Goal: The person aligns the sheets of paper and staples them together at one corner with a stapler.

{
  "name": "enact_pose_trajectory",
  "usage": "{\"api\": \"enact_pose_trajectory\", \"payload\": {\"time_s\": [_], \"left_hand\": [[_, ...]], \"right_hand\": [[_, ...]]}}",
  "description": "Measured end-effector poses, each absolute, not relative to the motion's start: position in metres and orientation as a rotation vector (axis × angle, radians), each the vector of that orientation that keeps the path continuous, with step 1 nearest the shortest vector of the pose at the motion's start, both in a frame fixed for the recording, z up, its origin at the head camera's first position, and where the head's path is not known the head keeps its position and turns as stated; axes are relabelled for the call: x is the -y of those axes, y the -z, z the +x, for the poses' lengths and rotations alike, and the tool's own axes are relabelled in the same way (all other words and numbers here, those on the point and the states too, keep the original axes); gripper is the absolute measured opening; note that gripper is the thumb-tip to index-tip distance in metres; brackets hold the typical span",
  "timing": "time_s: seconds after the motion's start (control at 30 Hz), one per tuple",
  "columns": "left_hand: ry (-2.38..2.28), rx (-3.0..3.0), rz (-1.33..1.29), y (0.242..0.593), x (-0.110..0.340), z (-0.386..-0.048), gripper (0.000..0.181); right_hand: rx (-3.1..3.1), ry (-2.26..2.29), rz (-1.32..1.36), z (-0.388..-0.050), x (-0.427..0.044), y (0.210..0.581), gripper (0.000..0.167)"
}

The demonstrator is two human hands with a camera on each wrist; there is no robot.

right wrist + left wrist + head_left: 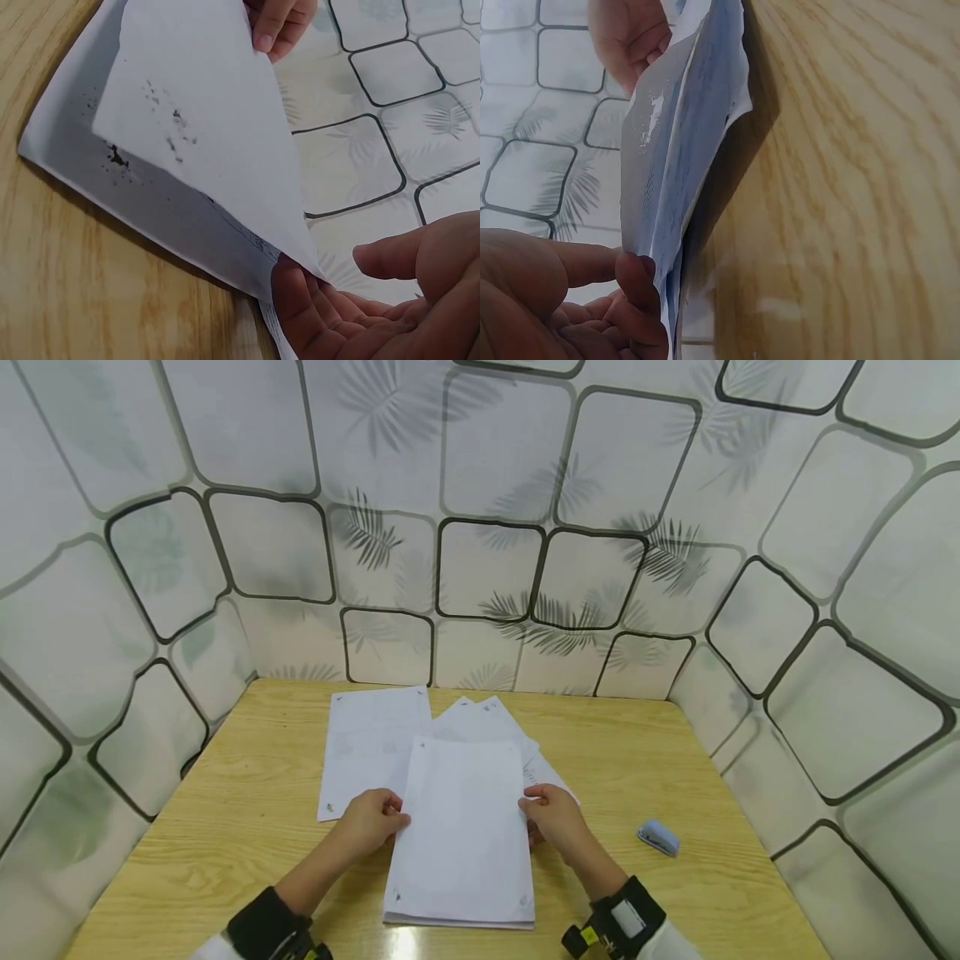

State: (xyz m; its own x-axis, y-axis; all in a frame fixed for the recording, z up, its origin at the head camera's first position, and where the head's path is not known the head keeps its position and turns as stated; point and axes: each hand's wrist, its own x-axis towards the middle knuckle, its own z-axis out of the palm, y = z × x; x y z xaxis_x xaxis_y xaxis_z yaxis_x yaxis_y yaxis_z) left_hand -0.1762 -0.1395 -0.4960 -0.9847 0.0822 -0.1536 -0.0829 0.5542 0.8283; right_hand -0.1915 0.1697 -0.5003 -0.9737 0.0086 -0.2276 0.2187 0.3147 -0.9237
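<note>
A white paper sheet [465, 835] lies over a stack of paper in the head view, with small dark marks near its corners. My left hand [371, 821] pinches the left edge between thumb and forefinger; the left wrist view shows this paper [649, 142] edge-on and bowed. At the opposite edge is my right hand [557, 821]. In the right wrist view its fingers [296, 304] reach under the raised top sheet [195, 97], while the thumb stands apart from the paper. A gap separates that sheet from the lower paper [165, 217], which has dark specks.
More white sheets lie behind: one at the left [371, 743] and several overlapping ones [483, 722] further right. A small light-blue stapler [658, 837] rests on the wooden table [622, 760] to the right. Patterned curtains [495, 568] enclose the far side and both flanks.
</note>
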Motion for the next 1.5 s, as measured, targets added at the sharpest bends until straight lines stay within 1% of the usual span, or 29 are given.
{"api": "enact_pose_trajectory", "payload": {"time_s": [0.23,0.47,0.7,0.87,0.97,1.17,1.3,1.5], "left_hand": [[-1.371,-2.640,-0.016,0.502,0.139,-0.177,0.019],[-1.348,-2.644,-0.026,0.501,0.139,-0.176,0.022],[-1.327,-2.646,-0.018,0.498,0.139,-0.173,0.024],[-1.320,-2.653,-0.025,0.494,0.140,-0.170,0.025],[-1.335,-2.640,-0.038,0.492,0.141,-0.169,0.025],[-1.309,-2.639,-0.035,0.489,0.141,-0.167,0.026],[-1.291,-2.620,-0.039,0.490,0.140,-0.167,0.027],[-1.304,-2.595,-0.050,0.491,0.138,-0.167,0.028]], "right_hand": [[-2.431,1.664,0.219,-0.191,-0.168,0.501,0.037],[-2.493,1.612,0.171,-0.190,-0.169,0.502,0.043],[-2.508,1.543,0.147,-0.186,-0.168,0.495,0.049],[-2.534,1.469,0.146,-0.185,-0.170,0.490,0.051],[-2.561,1.441,0.162,-0.186,-0.173,0.487,0.047],[-2.565,1.383,0.203,-0.191,-0.179,0.489,0.033],[-2.541,1.400,0.229,-0.193,-0.181,0.493,0.031],[-2.504,1.429,0.260,-0.195,-0.183,0.494,0.033]]}}
